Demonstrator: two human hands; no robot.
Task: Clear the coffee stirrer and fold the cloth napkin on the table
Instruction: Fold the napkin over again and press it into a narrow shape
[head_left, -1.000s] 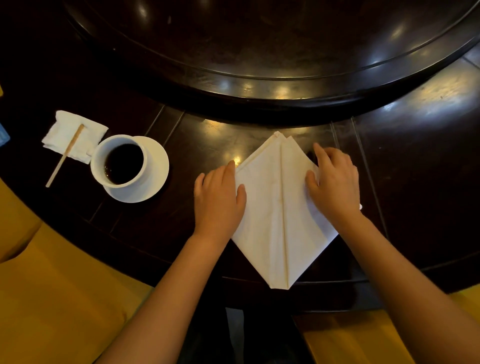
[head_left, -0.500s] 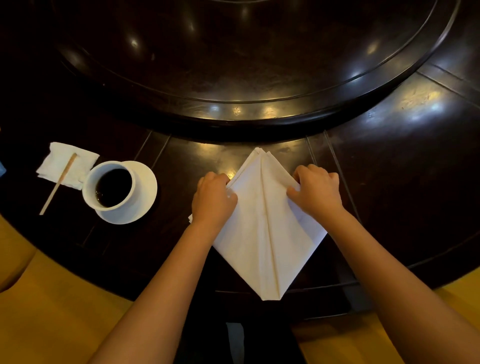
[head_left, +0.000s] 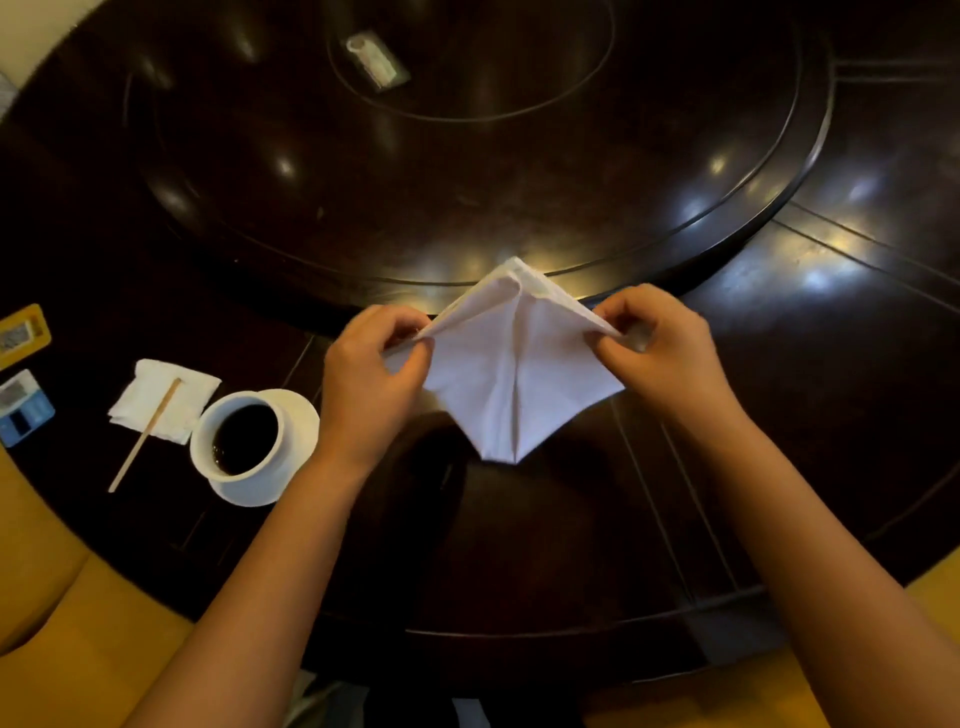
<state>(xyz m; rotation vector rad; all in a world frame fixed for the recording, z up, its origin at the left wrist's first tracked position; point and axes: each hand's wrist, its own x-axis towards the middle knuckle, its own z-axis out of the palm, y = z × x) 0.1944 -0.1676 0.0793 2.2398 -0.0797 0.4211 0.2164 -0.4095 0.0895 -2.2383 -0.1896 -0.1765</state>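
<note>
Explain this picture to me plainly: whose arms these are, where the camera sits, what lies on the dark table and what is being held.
No machine here: a person's two bare arms, filmed by a wide-angle camera on their head, looking down. The left hand and right hand each pinch a side corner of a white folded cloth napkin, lifting it off the dark round wooden table. To the left stands a white cup of black coffee on a white saucer. Beside it, a thin wooden coffee stirrer lies across a small white paper napkin.

Restaurant dining room: big round dark-wood table (head_left: 857, 332) with lazy Susan (head_left: 467, 171), coffee cup (head_left: 241, 441) on saucer (head_left: 298, 415), yellow seating (head_left: 62, 623) (banquet style).
</note>
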